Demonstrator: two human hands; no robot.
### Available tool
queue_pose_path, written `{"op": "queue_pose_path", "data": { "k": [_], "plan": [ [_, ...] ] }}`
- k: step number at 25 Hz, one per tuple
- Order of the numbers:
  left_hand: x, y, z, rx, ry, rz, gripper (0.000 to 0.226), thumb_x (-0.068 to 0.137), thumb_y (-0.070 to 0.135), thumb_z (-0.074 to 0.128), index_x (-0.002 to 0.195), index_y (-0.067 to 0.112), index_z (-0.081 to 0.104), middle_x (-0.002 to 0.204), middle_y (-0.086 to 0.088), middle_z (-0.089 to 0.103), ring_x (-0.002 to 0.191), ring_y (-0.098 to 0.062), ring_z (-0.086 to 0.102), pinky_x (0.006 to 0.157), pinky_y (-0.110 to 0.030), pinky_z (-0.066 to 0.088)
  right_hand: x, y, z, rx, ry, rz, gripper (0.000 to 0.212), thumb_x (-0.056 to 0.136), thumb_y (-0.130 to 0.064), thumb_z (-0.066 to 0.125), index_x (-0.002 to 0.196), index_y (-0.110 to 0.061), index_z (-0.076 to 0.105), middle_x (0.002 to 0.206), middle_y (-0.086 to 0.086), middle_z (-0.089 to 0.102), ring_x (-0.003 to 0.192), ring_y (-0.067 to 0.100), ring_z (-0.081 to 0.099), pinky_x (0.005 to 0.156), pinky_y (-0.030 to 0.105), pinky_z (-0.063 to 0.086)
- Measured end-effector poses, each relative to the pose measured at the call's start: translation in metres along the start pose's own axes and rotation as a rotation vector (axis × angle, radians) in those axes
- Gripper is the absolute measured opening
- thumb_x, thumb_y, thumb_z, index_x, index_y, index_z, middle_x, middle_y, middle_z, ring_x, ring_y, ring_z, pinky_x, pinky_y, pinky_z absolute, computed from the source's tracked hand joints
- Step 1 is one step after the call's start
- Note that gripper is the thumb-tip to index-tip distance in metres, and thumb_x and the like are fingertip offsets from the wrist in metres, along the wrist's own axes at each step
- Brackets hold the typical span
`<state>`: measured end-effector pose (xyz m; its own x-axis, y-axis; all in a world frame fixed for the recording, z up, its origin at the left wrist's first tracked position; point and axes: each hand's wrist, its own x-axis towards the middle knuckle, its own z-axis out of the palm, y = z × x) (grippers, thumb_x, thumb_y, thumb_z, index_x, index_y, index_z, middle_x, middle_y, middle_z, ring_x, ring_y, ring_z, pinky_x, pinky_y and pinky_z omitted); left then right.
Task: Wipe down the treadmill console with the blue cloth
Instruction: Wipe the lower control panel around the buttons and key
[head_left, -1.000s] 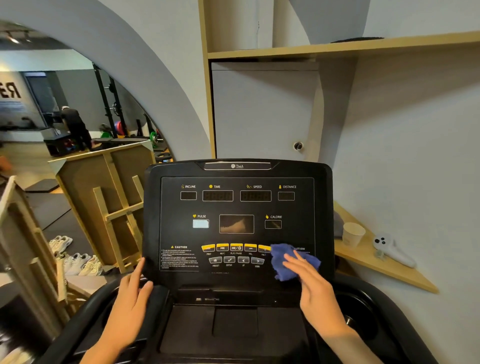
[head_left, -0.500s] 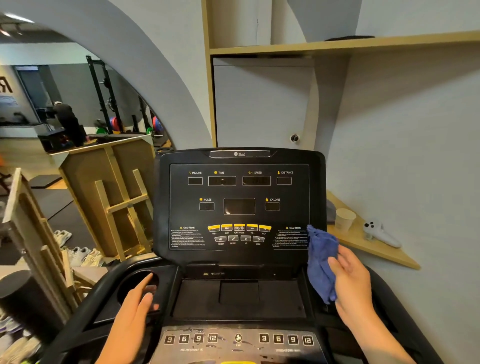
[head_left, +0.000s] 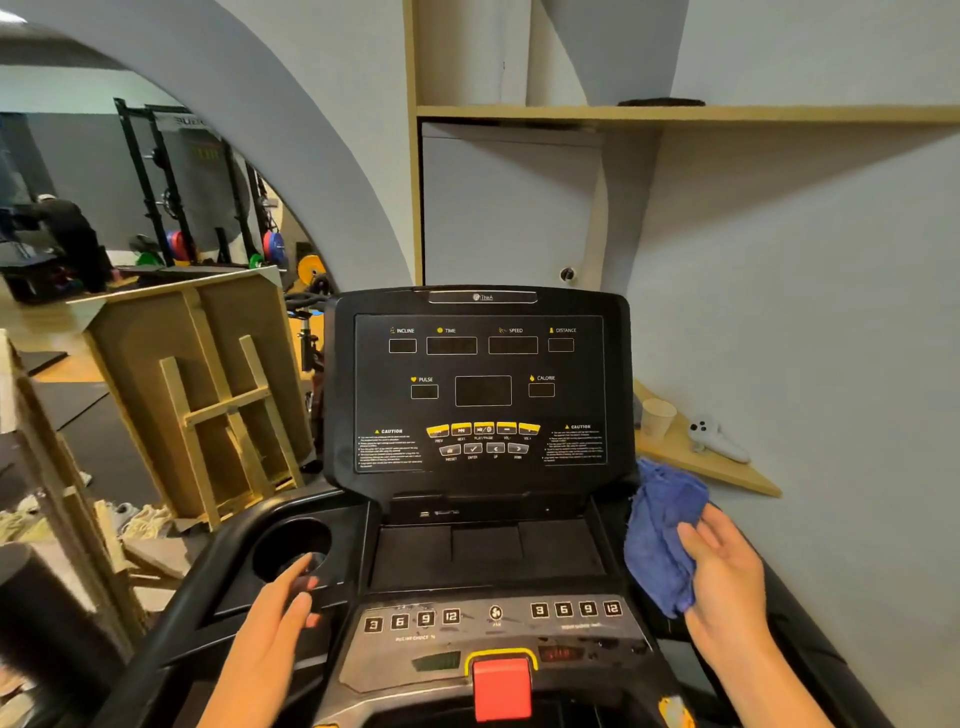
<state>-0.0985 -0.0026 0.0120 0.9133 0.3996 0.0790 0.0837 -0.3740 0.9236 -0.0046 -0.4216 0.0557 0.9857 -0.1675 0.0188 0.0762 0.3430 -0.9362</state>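
Observation:
The black treadmill console (head_left: 480, 364) stands upright in the middle, with dark display windows and yellow buttons. Below it are a flat tray and a grey panel of number keys with a red stop button (head_left: 501, 686). My right hand (head_left: 724, 577) holds the blue cloth (head_left: 662, 535) off the console's lower right corner, over the right side rail; the cloth hangs bunched from my fingers. My left hand (head_left: 283, 623) rests with fingers spread on the left side, just in front of the round cup holder (head_left: 291, 551).
A wooden corner shelf (head_left: 696, 462) to the right holds a paper cup (head_left: 657, 418) and a white controller (head_left: 714, 439). Wooden frames (head_left: 208, 395) lean at the left. A grey wall runs close along the right. A person bends over in the far gym area.
My right hand has drawn the cloth off the console's lower face, right and down to the side rail. My left hand slid back from the console edge to the cup holder. The view pulled back.

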Motion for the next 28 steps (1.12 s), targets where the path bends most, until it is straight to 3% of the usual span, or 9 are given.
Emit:
{"op": "queue_pose_path", "data": {
  "k": [1,3,6,9,12,15,20,25,28],
  "plan": [
    [-0.002,0.000,0.000,0.008,-0.011,0.000,0.040,0.098,0.016,0.046,0.137,0.025,0.045,0.129,-0.011,0.056,0.111,-0.026,0.058,0.090,-0.034,0.044,-0.006,0.001,0.001,-0.060,0.121,-0.072,0.010,0.091,-0.019,0.064,0.099,-0.019,0.070,0.093,0.011,0.072,0.070,0.012,0.073,0.059,0.021,0.059],
    [-0.005,0.001,-0.001,0.017,-0.029,-0.009,0.043,0.098,0.017,0.045,0.141,0.022,0.044,0.132,-0.009,0.054,0.113,-0.025,0.057,0.092,-0.036,0.044,-0.022,-0.001,0.006,-0.040,0.125,-0.076,0.010,0.093,-0.014,0.060,0.100,-0.014,0.066,0.088,0.010,0.071,0.063,0.007,0.071,0.053,0.017,0.056],
    [-0.010,0.000,0.001,0.051,-0.052,-0.027,0.044,0.098,0.021,0.045,0.142,0.024,0.043,0.131,-0.007,0.055,0.103,-0.021,0.060,0.093,-0.039,0.044,-0.031,0.000,0.005,-0.059,0.161,-0.006,0.020,0.104,-0.005,0.047,0.100,-0.012,0.065,0.095,0.032,0.065,0.062,0.011,0.072,0.051,0.018,0.057],
    [-0.018,-0.003,0.003,0.057,-0.067,-0.022,0.043,0.098,0.028,0.045,0.141,0.033,0.044,0.129,0.000,0.057,0.103,-0.016,0.062,0.096,-0.037,0.045,-0.035,0.003,-0.002,-0.096,0.176,-0.038,0.023,0.102,-0.005,0.051,0.107,-0.019,0.068,0.113,0.019,0.069,0.092,0.025,0.071,0.061,0.018,0.059],
    [-0.030,-0.012,0.007,0.084,-0.075,-0.038,0.041,0.098,0.030,0.046,0.138,0.039,0.043,0.130,0.003,0.056,0.106,-0.015,0.062,0.099,-0.042,0.046,-0.042,0.006,-0.015,-0.096,0.153,-0.007,0.026,0.102,-0.007,0.052,0.122,-0.014,0.066,0.120,0.011,0.070,0.107,0.026,0.069,0.076,0.022,0.060],
    [-0.043,-0.016,0.017,0.161,-0.056,-0.001,0.042,0.098,0.025,0.047,0.139,0.034,0.043,0.128,0.003,0.055,0.115,-0.014,0.054,0.100,-0.037,0.041,-0.049,0.007,-0.034,-0.088,0.147,0.030,0.027,0.103,-0.008,0.050,0.124,-0.015,0.065,0.116,0.003,0.073,0.105,0.019,0.071,0.083,0.026,0.059],
    [-0.060,-0.012,0.029,0.302,-0.015,0.060,0.045,0.097,0.019,0.048,0.141,0.025,0.043,0.131,-0.004,0.051,0.108,-0.011,0.050,0.093,-0.030,0.037,-0.056,0.006,-0.054,-0.091,0.174,0.110,0.027,0.105,-0.009,0.047,0.106,-0.025,0.069,0.105,-0.004,0.075,0.096,0.013,0.074,0.074,0.023,0.060],
    [-0.069,-0.016,0.029,0.364,-0.022,0.078,0.047,0.096,0.022,0.050,0.139,0.035,0.037,0.137,-0.006,0.048,0.117,-0.021,0.051,0.094,-0.038,0.042,-0.060,0.008,-0.069,-0.184,0.184,0.094,0.022,0.104,-0.017,0.051,0.120,-0.025,0.064,0.121,0.001,0.069,0.106,0.018,0.070,0.087,0.031,0.059],
    [-0.071,-0.020,0.027,0.374,-0.022,0.106,0.048,0.095,0.022,0.052,0.131,0.047,0.033,0.135,-0.006,0.050,0.114,-0.019,0.052,0.093,-0.038,0.043,-0.063,0.008,-0.077,-0.211,0.206,0.064,0.021,0.104,-0.016,0.052,0.117,-0.027,0.064,0.117,0.000,0.070,0.104,0.018,0.070,0.080,0.025,0.060]
  ]
}}
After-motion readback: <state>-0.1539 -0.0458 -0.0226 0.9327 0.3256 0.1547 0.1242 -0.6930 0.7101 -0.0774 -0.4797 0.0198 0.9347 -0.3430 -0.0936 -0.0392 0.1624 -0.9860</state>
